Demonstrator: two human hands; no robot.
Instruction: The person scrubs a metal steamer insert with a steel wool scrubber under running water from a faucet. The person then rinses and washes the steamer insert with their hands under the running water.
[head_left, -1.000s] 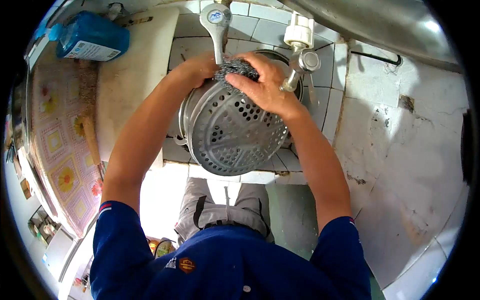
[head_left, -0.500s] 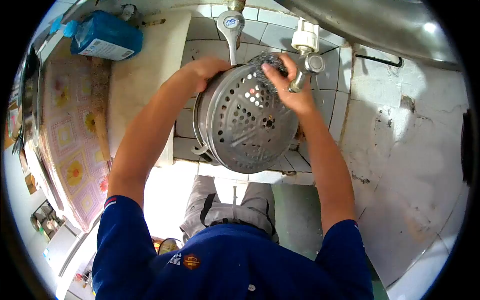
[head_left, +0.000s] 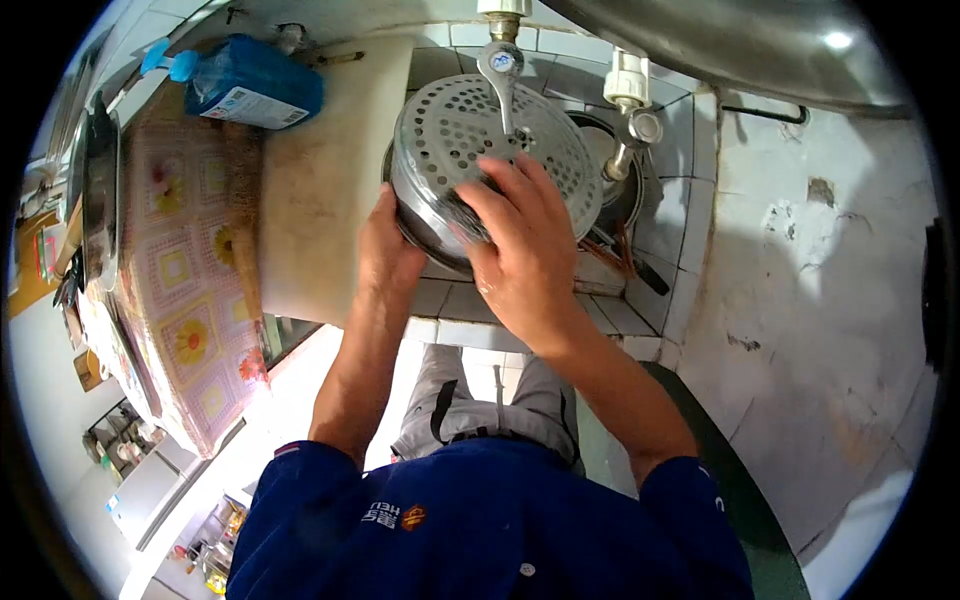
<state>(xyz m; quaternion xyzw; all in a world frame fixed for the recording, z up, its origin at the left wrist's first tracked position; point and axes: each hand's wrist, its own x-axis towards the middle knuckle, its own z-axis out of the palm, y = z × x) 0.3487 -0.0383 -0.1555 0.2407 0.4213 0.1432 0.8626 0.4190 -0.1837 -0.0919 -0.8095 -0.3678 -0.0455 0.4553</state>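
A round metal steamer pan (head_left: 550, 150) with a perforated base is tilted in the tiled sink, under the left tap (head_left: 503, 75). My left hand (head_left: 390, 245) grips its left rim, the fingers partly hidden behind the metal. Against the near part of the pan, my right hand (head_left: 520, 235) presses a grey wire scourer (head_left: 463, 215), which shows partly under the fingers.
A second tap (head_left: 635, 130) stands at the right, over a dark pan (head_left: 628, 190) in the sink. Left of the sink lie a pale board (head_left: 330, 180) and a blue bottle (head_left: 255, 82). A large metal vessel (head_left: 730, 45) hangs over the upper right.
The pan has turned and tilted, with its perforated base now higher up. My left hand has moved down its left side. My right hand and the scourer have come lower and nearer my body.
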